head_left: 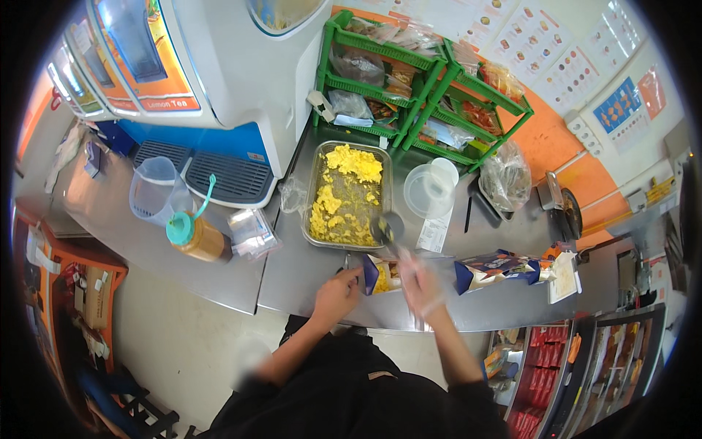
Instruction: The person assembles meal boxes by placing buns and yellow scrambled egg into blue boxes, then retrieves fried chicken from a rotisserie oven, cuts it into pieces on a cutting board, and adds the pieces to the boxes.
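My right hand point(423, 287), smeared by motion and seemingly in a clear plastic glove, grips a serving spoon. Its dark round bowl point(387, 229) is over the lower right corner of a metal tray point(313, 192) holding yellow scrambled eggs point(352, 162). At the front edge of the counter, the bent fingers of my left hand point(338, 297) hold the left side of a small blue-and-white cardboard box point(371, 274). Yellow egg shows inside that box, which my right hand partly hides. Farther right lie more blue printed boxes point(499, 271) in a row.
Green basket racks point(380, 88) with bagged food stand behind the tray. Clear round tubs point(429, 191) and a paper slip point(435, 233) are to its right. On the left are a teal-topped bottle point(194, 235), a plastic jug point(155, 192) and a drinks dispenser point(227, 66).
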Demonstrator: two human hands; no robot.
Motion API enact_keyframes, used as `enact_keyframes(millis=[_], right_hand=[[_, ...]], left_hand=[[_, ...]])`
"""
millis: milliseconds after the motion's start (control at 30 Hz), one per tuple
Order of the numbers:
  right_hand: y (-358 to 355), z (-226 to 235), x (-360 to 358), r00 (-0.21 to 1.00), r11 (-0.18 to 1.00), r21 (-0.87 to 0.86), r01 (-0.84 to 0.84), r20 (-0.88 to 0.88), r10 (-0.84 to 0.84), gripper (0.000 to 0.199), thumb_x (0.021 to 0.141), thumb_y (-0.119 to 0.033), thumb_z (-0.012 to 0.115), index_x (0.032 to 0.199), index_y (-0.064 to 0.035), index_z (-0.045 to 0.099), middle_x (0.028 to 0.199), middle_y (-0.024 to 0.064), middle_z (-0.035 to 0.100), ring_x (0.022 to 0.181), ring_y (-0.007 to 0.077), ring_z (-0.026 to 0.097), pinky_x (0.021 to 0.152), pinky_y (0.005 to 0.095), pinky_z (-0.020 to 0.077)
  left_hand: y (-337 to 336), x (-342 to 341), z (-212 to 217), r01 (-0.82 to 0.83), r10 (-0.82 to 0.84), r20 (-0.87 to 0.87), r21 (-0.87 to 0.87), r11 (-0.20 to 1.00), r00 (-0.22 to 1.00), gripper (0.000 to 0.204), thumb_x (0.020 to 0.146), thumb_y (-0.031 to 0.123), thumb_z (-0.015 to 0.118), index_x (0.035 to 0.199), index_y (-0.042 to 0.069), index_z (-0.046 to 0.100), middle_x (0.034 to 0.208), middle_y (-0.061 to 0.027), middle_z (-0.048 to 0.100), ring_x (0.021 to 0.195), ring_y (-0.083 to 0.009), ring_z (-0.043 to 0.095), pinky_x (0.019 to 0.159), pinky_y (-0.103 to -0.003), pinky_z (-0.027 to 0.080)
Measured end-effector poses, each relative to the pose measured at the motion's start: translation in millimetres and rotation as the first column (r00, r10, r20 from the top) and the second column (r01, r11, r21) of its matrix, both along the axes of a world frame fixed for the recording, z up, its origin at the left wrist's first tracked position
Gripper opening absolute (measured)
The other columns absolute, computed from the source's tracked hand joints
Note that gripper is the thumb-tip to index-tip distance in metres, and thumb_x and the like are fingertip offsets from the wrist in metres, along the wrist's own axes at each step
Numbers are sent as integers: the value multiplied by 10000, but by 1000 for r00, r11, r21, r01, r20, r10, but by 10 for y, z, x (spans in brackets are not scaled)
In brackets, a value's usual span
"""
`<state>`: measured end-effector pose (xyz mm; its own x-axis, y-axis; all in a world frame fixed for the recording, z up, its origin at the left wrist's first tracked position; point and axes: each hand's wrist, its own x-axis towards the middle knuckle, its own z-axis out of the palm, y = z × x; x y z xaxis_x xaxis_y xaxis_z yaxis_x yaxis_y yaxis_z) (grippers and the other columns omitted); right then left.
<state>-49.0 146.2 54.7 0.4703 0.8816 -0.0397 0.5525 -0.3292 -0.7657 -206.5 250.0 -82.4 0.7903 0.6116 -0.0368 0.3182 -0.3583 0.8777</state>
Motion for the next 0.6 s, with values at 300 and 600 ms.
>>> enact_keyframes(millis=[300,600], right_hand=[[2434,-1060,739,617,923,-366,118,756,220,166,884,-132,488,960,-50,611,884,87,660,791,211,651,633,349,525],[2304,-1174,320,874,843,-486,230,484,41,286,886,-164,473,1076,-8,619,964,136,676,876,259,674,695,372,552]], left_hand=[[1161,-124,342,-247,207,169,272,930,964,971,684,164,782,1431,-62,203,1457,-278,268,1364,-415,239,1126,-457,199],[1350,-30,-235,-36,9,249,104,994,969,1030,692,264,797,1453,-42,173,1485,-271,232,1387,-416,203,1141,-454,163]])
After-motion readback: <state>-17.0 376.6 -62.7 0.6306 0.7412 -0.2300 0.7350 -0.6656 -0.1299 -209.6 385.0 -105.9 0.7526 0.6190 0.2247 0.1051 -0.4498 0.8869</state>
